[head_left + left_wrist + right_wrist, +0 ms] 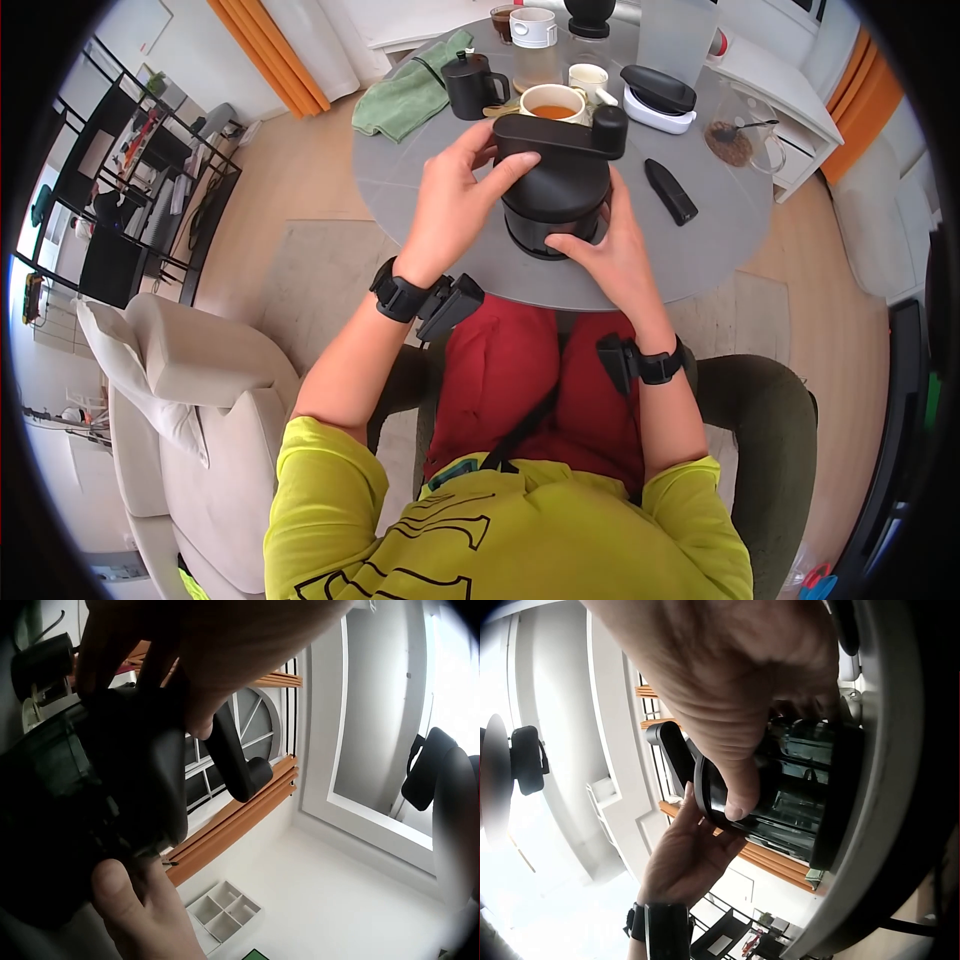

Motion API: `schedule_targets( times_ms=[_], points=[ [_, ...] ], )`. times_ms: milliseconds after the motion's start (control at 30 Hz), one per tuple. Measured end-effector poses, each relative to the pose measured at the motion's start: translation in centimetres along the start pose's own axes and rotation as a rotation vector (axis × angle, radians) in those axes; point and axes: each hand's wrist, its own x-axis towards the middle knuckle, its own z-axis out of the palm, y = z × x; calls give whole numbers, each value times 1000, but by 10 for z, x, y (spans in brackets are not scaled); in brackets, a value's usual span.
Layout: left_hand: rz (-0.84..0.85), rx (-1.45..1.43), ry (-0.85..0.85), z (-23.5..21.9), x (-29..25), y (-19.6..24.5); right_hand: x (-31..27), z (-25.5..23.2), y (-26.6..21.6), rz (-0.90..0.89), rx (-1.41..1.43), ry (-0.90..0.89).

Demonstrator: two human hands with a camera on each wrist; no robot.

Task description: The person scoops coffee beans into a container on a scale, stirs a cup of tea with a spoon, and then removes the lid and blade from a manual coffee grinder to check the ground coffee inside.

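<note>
A black hand-crank grinder [552, 190] stands at the near edge of the round table, its crank arm [545, 136] pointing right and ending in a knob [608, 130]. My left hand [450, 205] grips its lid from the left, with the thumb over the top and the other fingers partly hidden behind. Lower down, my right hand [618, 255] holds the body from the right, thumb across the front. The right wrist view shows a see-through dark section [802, 784] of the body beneath that hand.
Behind the grinder are a cup of orange-brown drink [553, 102], a black pot [472, 88] and a green cloth [408, 95]. On the right lie a black handheld device [670, 192], a white case with black lid [658, 100] and a glass mug with a spoon [735, 145].
</note>
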Motion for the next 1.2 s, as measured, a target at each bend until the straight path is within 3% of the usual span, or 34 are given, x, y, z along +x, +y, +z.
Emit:
schedule_targets(
  times_ms=[67,400,500,567,667,900,1000,1200],
  points=[
    [60,228,63,3,-5,5,-1,0,4,13,-29,1],
    [57,344,138,10,-8,1,0,1,4,18,-35,-2],
    [139,219,112,7,-4,-10,0,1,6,7,-25,-6],
    [33,4,18,4,-4,-11,1,1,6,6,-4,-20],
    [40,-24,-112,-7,4,-16,1,0,5,8,32,-33],
    [81,-6,-172,-13,9,-17,0,0,1,3,0,-7],
    [50,-35,-144,-8,5,-16,1,1,2,-4,2,-4],
    [82,82,115,13,-9,-9,1,2,7,-30,8,18]
  ],
)
